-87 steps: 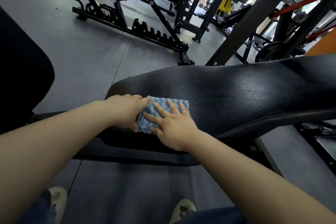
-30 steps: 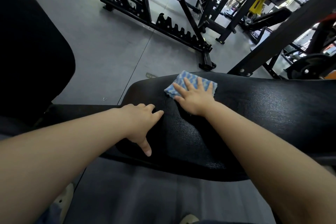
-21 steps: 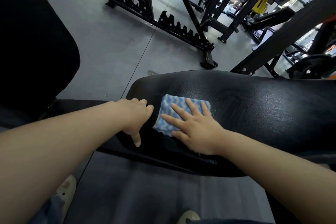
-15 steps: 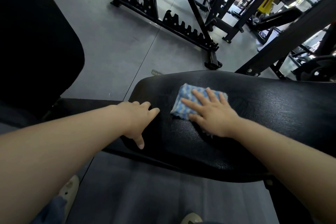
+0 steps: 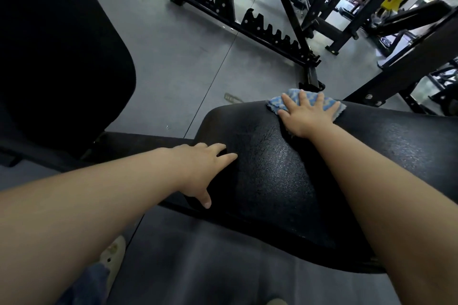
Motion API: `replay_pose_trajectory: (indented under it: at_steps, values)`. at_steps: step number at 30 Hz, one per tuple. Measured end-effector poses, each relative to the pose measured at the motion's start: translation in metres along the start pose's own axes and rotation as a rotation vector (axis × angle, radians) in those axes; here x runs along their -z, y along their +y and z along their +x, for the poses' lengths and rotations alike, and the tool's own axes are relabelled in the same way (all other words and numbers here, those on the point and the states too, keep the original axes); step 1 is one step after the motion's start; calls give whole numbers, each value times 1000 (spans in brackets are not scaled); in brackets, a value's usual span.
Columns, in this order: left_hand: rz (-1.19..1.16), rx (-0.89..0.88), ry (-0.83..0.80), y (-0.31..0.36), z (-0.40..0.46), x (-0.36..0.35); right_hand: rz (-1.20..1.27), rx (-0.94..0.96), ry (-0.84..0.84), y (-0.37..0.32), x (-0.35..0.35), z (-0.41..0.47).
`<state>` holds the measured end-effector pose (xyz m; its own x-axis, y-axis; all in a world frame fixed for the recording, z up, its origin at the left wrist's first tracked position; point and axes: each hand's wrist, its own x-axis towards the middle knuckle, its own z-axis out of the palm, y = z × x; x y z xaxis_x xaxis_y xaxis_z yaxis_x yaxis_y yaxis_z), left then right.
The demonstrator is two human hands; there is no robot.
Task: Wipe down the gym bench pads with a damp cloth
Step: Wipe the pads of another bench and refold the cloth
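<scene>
Right hand (image 5: pixel 306 116) lies flat, fingers spread, pressing our cloth (image 5: pixel 292 100) on the pad's (image 5: pixel 285 181) far edge at one o'clock; left hand (image 5: pixel 200 168), fingers relaxed, rests on its seven-o'clock end.

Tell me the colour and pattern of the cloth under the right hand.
Blue and white wavy pattern on the cloth, seen in the head view.

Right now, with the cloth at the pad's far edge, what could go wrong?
The blue cloth already overhangs the far edge of the bench pad; the flat right hand only presses it, so another push could drop it. The left hand braces on the glossy near edge and may slip.
</scene>
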<state>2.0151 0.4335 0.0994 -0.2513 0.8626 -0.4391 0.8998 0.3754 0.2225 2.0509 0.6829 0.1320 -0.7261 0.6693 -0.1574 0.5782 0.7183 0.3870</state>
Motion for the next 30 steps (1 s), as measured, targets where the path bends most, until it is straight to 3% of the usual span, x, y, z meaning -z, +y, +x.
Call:
replay_pose_trajectory:
  at_steps: [13, 17, 30]
  values:
    - [46, 69, -80, -25, -13, 4, 20, 294, 5, -109, -14, -19]
    - [130, 122, -15, -37, -18, 13, 13, 391, -21, -140, -19, -35]
    - [-56, 111, 80, -43, -15, 23, -22, 620, 66, -148, -37, -133]
